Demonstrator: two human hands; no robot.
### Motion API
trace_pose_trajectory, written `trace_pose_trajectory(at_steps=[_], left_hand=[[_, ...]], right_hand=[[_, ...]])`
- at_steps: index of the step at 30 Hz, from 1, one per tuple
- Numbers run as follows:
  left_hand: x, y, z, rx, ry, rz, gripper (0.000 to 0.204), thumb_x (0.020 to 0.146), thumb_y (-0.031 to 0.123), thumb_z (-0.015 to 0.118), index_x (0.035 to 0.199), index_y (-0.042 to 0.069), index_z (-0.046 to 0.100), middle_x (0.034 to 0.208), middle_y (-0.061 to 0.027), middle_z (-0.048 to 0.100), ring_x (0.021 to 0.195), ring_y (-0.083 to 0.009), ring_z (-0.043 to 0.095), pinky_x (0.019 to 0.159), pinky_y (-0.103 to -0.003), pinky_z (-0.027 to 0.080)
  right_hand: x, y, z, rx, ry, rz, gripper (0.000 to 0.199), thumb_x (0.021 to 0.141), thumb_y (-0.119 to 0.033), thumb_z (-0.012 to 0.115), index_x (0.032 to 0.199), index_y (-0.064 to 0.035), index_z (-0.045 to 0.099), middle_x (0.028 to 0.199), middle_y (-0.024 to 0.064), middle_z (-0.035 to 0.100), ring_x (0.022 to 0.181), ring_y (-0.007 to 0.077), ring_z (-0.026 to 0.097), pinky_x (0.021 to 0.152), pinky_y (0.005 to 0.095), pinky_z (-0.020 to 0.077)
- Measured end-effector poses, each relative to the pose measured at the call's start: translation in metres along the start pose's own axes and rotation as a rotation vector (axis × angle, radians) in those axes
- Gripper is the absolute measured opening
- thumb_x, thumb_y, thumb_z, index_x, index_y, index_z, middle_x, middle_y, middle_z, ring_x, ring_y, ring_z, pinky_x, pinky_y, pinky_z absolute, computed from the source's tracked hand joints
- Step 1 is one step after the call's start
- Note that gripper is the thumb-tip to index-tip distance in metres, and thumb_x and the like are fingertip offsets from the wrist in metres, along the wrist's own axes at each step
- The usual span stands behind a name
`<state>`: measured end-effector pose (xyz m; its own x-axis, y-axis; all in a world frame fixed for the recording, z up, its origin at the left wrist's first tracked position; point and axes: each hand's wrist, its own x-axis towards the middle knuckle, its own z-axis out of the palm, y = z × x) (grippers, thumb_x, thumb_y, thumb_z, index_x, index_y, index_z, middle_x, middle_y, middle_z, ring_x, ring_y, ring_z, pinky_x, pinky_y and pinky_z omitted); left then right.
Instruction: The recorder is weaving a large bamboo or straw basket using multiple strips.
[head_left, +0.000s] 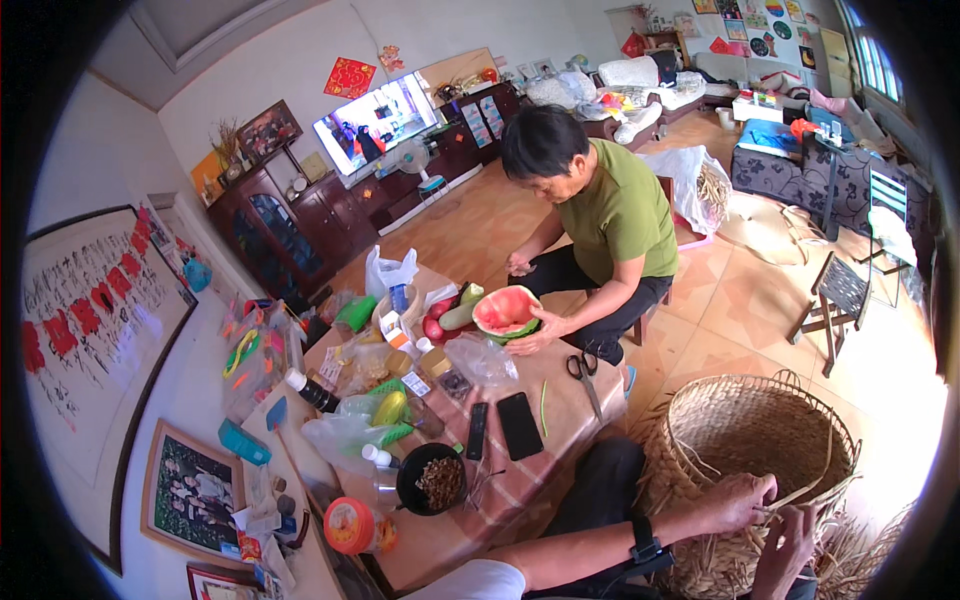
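A large woven straw basket stands at the lower right, between my legs and the floor beyond. Near its front rim, my left hand is closed on a pale straw strand that runs along the rim. Just to the right and lower, my right hand pinches at the same strand, its fingertips close to my left hand. Loose straw ends stick out beside the basket at the right. A black strap circles my left wrist.
Across from me a seated person in a green shirt holds a cut watermelon. Scissors, a phone, a remote control and a black bowl lie on the table. A folding stool stands at right.
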<state>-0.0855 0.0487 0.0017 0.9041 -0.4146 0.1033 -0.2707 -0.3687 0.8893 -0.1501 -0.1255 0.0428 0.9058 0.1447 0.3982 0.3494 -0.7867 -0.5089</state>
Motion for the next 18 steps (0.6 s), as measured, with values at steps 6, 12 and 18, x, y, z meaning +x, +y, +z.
trace_pose_trajectory(at_steps=[6, 12, 18], left_hand=[[0.007, -0.047, 0.019, -0.022, 0.104, 0.264, 0.023, 0.081, 0.005, 0.08, 0.099, -0.003, 0.069, 0.083, -0.0192, 0.072, 0.081, -0.0372, 0.073, 0.073, -0.045, 0.055], [0.022, -0.034, -0.001, -0.19, -0.155, 0.065, 0.019, 0.081, 0.01, 0.081, 0.093, -0.005, 0.077, 0.079, -0.019, 0.075, 0.071, -0.0217, 0.073, 0.066, -0.039, 0.054], [0.037, -0.052, -0.003, -0.139, -0.425, -0.025, 0.024, 0.085, 0.019, 0.076, 0.089, -0.004, 0.075, 0.063, -0.0118, 0.066, 0.059, -0.0101, 0.054, 0.056, -0.037, 0.044]], right_hand=[[-0.007, 0.004, 0.018, 0.019, -0.051, 0.039, 0.019, 0.095, -0.005, 0.07, 0.114, -0.0043, 0.067, 0.099, 0.0174, 0.064, 0.088, 0.0362, 0.065, 0.075, 0.0466, 0.0524], [-0.011, 0.009, 0.017, 0.1, -0.127, 0.113, 0.024, 0.094, -0.007, 0.074, 0.117, -0.0051, 0.066, 0.103, 0.017, 0.063, 0.094, 0.0358, 0.065, 0.079, 0.0462, 0.0522], [-0.014, 0.014, 0.014, 0.122, -0.106, -0.013, 0.031, 0.095, -0.005, 0.074, 0.124, -0.0038, 0.064, 0.114, 0.0203, 0.061, 0.1, 0.0382, 0.064, 0.084, 0.0473, 0.053]])
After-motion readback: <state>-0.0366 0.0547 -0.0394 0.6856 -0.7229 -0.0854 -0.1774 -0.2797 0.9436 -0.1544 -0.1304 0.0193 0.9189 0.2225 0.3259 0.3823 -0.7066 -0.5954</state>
